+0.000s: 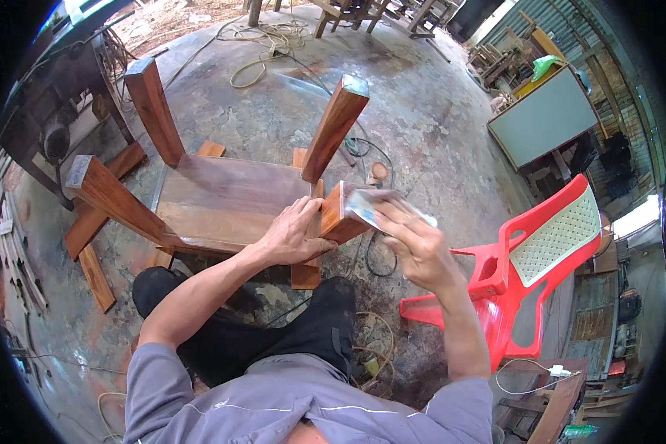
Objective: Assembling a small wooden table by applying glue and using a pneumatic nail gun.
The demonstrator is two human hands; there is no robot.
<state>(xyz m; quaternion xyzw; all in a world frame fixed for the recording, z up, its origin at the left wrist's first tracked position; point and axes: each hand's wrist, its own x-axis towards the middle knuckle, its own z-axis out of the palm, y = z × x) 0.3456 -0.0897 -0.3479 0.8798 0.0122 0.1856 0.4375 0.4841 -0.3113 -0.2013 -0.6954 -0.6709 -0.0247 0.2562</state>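
Note:
A small wooden table [229, 194] lies upside down in front of me, its four-sided brown legs pointing up. My left hand [294, 233] grips the near right leg [338, 213], thumb on the near side and fingers along the top. Against the end of that same leg, my right hand [414, 237] presses a pale sheet with bluish marks [364, 207], which looks like sandpaper. Motion blurs this hand and the sheet. Whitish dust coats the ends of the far left leg [140, 66], the far right leg [355, 86] and the near left leg [81, 170].
To my right stands a red plastic chair [503, 274] with a cream back. Loose wooden boards [96, 275] lie under and left of the table. A power tool [377, 174] with a cord rests beyond the leg. Coiled yellow hose [255, 63] lies farther off, and dark machinery [55, 126] stands left.

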